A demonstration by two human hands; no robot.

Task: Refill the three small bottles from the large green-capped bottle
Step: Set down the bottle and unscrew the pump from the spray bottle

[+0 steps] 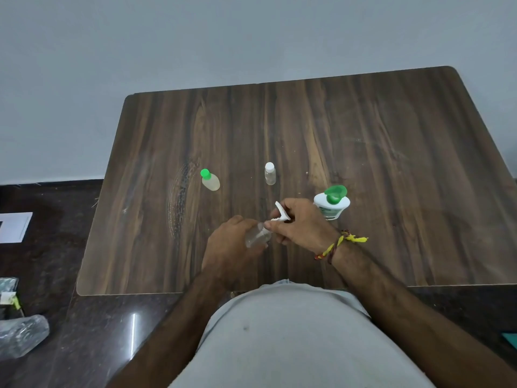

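Left hand (233,242) is wrapped around a small clear bottle (258,235), holding it tilted just above the bench (363,163) near the front edge. Right hand (300,224), with coloured threads (340,242) tied at the wrist, pinches a white pump top (281,212) at the mouth of that bottle; whether the top is seated on the neck or lifted off I cannot tell from where I stand. The two hands meet over the bottle, fingers touching it from both sides.

Just beyond the right hand stands the large white bottle (331,207), its green flip cap (335,193) hinged open. Farther back, near the middle of the bench, a small clear bottle with a white cap (270,174) stands upright. To its left, well apart, a small bottle with a green cap (210,180) stands too, holding pale yellowish liquid.

The bench top is dark wood grain, pushed against a pale wall (195,37). On the dark floor (56,247) to the left lies some crumpled clear plastic (21,336).
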